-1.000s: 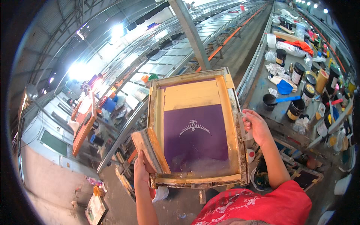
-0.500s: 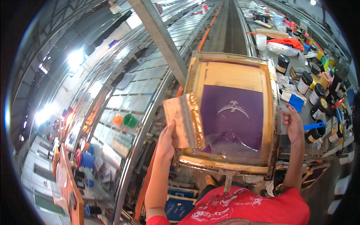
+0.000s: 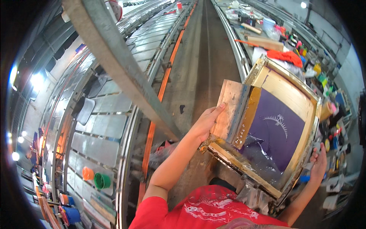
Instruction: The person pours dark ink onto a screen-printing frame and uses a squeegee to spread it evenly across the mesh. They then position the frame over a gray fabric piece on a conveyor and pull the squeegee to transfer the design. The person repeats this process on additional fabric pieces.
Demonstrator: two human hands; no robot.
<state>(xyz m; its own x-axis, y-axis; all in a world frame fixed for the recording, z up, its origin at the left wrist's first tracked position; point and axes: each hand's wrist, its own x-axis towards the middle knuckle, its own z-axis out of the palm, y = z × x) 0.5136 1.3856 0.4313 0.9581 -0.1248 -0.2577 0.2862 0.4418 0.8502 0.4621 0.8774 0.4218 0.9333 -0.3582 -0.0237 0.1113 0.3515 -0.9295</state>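
Note:
A wood-handled squeegee (image 3: pixel 230 110) is in my left hand (image 3: pixel 206 123), thumb on its flat face and fingers behind. Wet brownish ink or film coats its blade side, which rests over the left part of a screen-printing frame (image 3: pixel 313 114). The mesh is purple (image 3: pixel 280 126) with a pale arched, spiky motif, and a clear wet smear lies near its lower edge. My right hand (image 3: pixel 318 162) is beside the frame's right edge, fingers apart and slightly bent, with nothing visible in it. Whether it touches the frame I cannot tell.
A slanted metal beam (image 3: pixel 118 65) crosses at left. Beyond it runs a long printing table (image 3: pixel 99 124) holding an orange cup (image 3: pixel 88 173) and a green cup (image 3: pixel 102 180). At right, a crowded bench bears an orange cloth (image 3: pixel 285 57), jars and tools. A concrete aisle (image 3: pixel 194 65) lies between.
The frame now appears farther right and turned clockwise in view. My left hand and squeegee have shifted right with it. My right hand has come lower, close to the frame's edge.

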